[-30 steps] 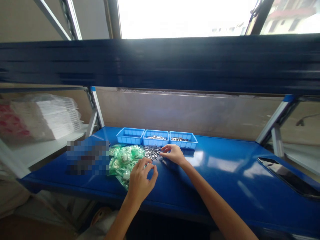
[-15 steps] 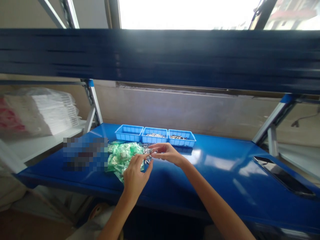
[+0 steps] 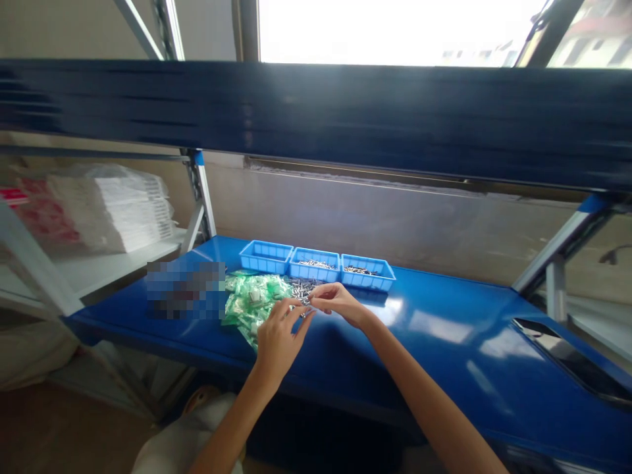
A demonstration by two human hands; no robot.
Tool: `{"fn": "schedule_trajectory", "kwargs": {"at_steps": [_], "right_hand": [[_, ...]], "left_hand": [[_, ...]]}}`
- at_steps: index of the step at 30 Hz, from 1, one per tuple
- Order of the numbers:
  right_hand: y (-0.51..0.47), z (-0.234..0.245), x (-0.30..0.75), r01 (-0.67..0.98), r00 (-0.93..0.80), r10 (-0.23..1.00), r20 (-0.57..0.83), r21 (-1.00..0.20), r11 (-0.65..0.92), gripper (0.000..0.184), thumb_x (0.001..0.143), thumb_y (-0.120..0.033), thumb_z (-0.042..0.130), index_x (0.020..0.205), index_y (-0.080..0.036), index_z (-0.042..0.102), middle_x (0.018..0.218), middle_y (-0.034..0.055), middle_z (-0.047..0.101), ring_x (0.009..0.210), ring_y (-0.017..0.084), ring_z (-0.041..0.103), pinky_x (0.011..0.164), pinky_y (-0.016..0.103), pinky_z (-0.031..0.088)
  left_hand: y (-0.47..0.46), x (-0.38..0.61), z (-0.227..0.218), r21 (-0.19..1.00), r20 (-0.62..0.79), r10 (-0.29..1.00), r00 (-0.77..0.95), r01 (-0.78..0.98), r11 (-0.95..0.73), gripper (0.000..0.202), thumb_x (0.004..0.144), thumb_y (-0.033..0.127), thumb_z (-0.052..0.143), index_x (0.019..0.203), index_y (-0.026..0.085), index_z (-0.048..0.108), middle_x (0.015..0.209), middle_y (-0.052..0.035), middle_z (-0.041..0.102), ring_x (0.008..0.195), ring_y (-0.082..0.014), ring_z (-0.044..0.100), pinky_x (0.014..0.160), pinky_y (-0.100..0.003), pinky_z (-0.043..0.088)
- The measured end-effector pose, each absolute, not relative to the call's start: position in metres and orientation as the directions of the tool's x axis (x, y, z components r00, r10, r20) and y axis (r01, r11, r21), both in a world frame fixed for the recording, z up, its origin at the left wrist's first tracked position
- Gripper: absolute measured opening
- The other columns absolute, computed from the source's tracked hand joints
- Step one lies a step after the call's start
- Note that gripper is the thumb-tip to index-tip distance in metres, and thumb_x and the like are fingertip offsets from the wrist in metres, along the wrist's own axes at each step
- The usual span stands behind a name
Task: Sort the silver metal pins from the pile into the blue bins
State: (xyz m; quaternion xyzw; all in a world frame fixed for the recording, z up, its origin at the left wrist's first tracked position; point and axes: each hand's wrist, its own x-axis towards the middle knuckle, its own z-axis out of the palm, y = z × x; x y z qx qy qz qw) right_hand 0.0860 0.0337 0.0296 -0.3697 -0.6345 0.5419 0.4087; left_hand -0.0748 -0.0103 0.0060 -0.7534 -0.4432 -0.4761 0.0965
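Note:
Both my hands meet over the blue table, their fingertips almost touching. My left hand [image 3: 280,332] is closed in a pinch, with a small shiny bit showing at its thumb and fingertips, too small to name. Fingers together, my right hand [image 3: 340,303] pinches beside it; what it holds is hidden. Just behind the fingertips lies a loose pile of small silvery metal pins [image 3: 300,288], perhaps screws or rivets. Green-tinted clear plastic bags [image 3: 254,296] with small pale pieces inside lie left of the pile, close to my left hand.
Three blue plastic trays stand in a row behind: a left tray [image 3: 263,264], a middle tray [image 3: 313,273] and a right tray [image 3: 368,282]; the latter two hold metal pins. A dark phone [image 3: 573,359] lies far right. A blue shelf beam [image 3: 316,122] crosses above. A blurred-out patch covers something left.
The whole view has shifted a little, so the table appears further right. My hands stay together by the pile, and the fingers of my right hand are drawn closer into a pinch.

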Motion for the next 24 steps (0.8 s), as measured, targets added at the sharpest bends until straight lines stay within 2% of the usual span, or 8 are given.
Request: {"fn": "schedule_trajectory", "kwargs": {"at_steps": [5,10,13,18,24], "right_hand": [[0.035,0.032,0.087,0.048,-0.337,0.933,0.122,-0.988,0.147,0.031,0.063,-0.040,0.069,0.081,-0.015,0.067,0.059,-0.0025,0.054,0.052,0.007,0.043,0.046,0.020,0.030],[0.030,0.036,0.082,0.089,-0.420,0.904,0.079,-0.988,0.127,0.036,0.066,-0.042,0.066,0.092,-0.017,0.067,0.061,-0.0022,0.055,0.053,0.007,0.043,0.048,0.020,0.030],[0.028,0.038,0.080,0.065,-0.428,0.900,0.080,-0.991,0.119,0.034,0.062,-0.041,0.069,0.085,-0.016,0.068,0.066,-0.0009,0.057,0.053,0.006,0.042,0.047,0.020,0.030],[0.026,0.042,0.079,0.062,-0.397,0.917,0.045,-0.995,0.076,0.033,0.055,-0.041,0.073,0.074,-0.015,0.066,0.058,-0.0028,0.054,0.050,0.006,0.041,0.045,0.020,0.028],[0.031,0.037,0.083,0.116,-0.391,0.917,0.074,-0.985,0.128,0.036,0.064,-0.049,0.065,0.076,-0.015,0.066,0.059,-0.0028,0.051,0.052,0.006,0.043,0.045,0.018,0.030]], "left_hand": [[-0.009,-0.076,0.006,0.360,0.782,0.618,0.080,0.752,-0.552,0.017,0.082,0.031,0.051,0.087,0.023,0.065,0.089,-0.0011,0.061,0.073,-0.0111,0.059,0.050,-0.017,0.039],[-0.008,-0.075,0.006,0.312,0.766,0.624,0.155,0.758,-0.573,0.016,0.080,0.033,0.053,0.082,0.021,0.064,0.088,-0.0014,0.060,0.076,-0.0124,0.060,0.052,-0.018,0.040],[-0.009,-0.075,0.006,0.311,0.760,0.633,0.148,0.772,-0.554,0.016,0.080,0.033,0.053,0.081,0.021,0.063,0.088,-0.0014,0.060,0.075,-0.0126,0.060,0.049,-0.019,0.040],[-0.009,-0.076,0.007,0.360,0.754,0.651,0.090,0.772,-0.524,0.015,0.079,0.031,0.053,0.080,0.021,0.063,0.088,-0.0014,0.059,0.073,-0.0123,0.060,0.047,-0.018,0.038],[-0.009,-0.078,0.010,0.450,0.794,0.606,-0.054,0.723,-0.525,0.013,0.077,0.030,0.057,0.077,0.020,0.065,0.088,-0.0027,0.059,0.065,-0.0101,0.056,0.045,-0.017,0.036]]}}
